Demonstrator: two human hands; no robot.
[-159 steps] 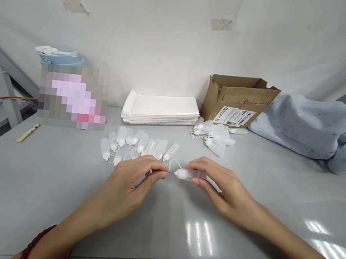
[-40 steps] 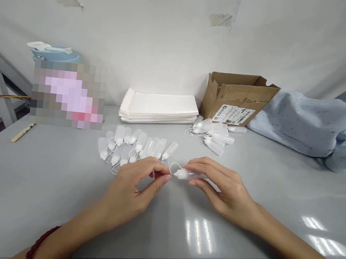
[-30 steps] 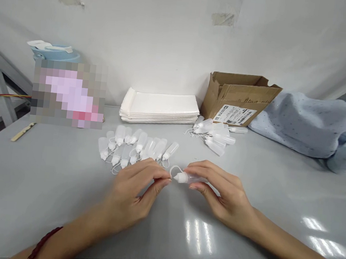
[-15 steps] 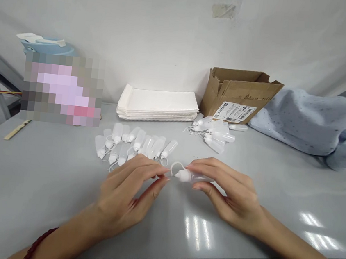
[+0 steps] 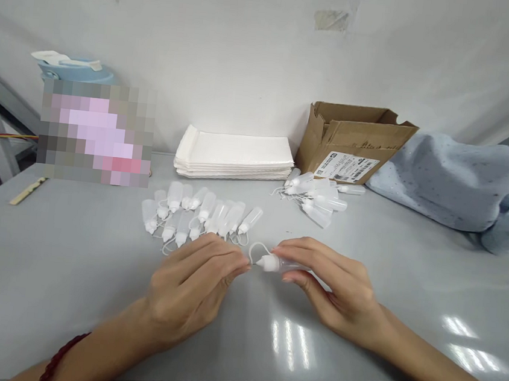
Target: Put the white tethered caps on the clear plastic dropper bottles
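In the middle of the grey table, my right hand [image 5: 335,284] grips a small clear squeeze dropper bottle [image 5: 271,263] lying sideways, its white nozzle pointing left. A thin white strap loops from the bottle's neck over to my left hand [image 5: 201,285]. The thumb and fingers of that hand are pinched together at the nozzle tip, on the strap's end cap, which they mostly hide. Behind my left hand lies a group of similar dropper bottles [image 5: 182,222]. A second pile of dropper bottles [image 5: 318,191] lies farther back on the right.
A stack of white padded envelopes [image 5: 240,149] lies against the wall. Beside it stands an open cardboard box [image 5: 354,143], with pale blue cloth [image 5: 455,181] to its right. A blue container [image 5: 78,69] and a blurred-out patch are at the left, near a short yellowish strip [image 5: 29,191].
My left thumb and fingers have closed together and come up to the nozzle tip. The right hand keeps its hold on the bottle almost unmoved. The view has shifted slightly.
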